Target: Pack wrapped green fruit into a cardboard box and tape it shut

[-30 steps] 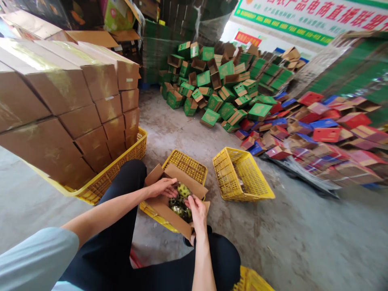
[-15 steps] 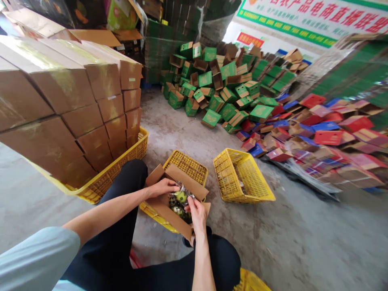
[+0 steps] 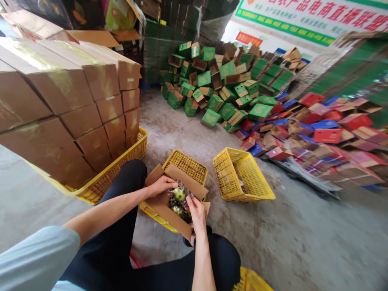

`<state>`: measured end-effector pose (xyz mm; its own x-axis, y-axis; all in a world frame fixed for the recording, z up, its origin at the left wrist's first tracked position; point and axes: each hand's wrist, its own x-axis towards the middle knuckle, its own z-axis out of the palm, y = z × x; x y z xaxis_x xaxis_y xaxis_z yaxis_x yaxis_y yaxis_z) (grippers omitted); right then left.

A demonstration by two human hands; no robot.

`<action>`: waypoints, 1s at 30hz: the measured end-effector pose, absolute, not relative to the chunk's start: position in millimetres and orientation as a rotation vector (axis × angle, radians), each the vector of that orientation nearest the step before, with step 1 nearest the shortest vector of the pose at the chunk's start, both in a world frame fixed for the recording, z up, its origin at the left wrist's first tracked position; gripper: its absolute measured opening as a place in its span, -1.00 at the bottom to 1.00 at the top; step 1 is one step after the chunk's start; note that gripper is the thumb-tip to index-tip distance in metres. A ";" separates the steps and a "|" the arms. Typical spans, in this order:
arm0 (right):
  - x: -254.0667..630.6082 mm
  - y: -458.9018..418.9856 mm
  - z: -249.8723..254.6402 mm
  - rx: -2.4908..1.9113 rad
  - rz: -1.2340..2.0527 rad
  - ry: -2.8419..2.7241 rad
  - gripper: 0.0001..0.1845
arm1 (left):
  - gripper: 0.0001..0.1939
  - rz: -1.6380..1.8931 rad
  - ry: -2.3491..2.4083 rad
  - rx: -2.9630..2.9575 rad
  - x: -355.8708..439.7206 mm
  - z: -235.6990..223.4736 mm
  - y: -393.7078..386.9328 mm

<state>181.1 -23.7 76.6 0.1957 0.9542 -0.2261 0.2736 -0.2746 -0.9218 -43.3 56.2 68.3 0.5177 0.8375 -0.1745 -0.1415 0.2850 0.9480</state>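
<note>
1. On my head view, my left hand (image 3: 163, 185) pinches one side of the clear, crinkled plastic wrap (image 3: 185, 189) between thumb and fingers.
2. My right hand (image 3: 196, 209) grips the other side of it with bent fingers.
3. Between them I see a round yellow-green fruit with dark spots (image 3: 179, 194), above more wrapped green fruit (image 3: 178, 211) inside the open brown cardboard box (image 3: 174, 220), its flaps spread outward.
4. That box rests on a yellow plastic lattice crate (image 3: 189, 166), between the dark-trousered legs.
5. To the right, well apart from the box, I have a second, tilted-looking yellow plastic basket (image 3: 226, 176) on the grey concrete floor (image 3: 291, 238).
6. On my left, stacked brown cartons (image 3: 80, 121) stand in a long yellow plastic tray (image 3: 104, 184).
</note>
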 end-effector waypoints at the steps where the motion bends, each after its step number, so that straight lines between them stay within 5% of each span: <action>1: 181.4 -23.8 75.7 -1.689 1.118 -1.162 -0.29 | -0.41 0.751 0.778 1.091 -43.3 67.7 56.3; 21: 193.4 -19.2 63.4 -1.516 0.976 -1.288 -0.58 | -0.41 0.741 0.643 0.991 -41.2 59.5 59.5; 30: 194.6 -19.4 60.9 -1.530 0.980 -1.263 -0.56 | -0.47 0.741 0.709 1.044 -40.9 60.9 59.5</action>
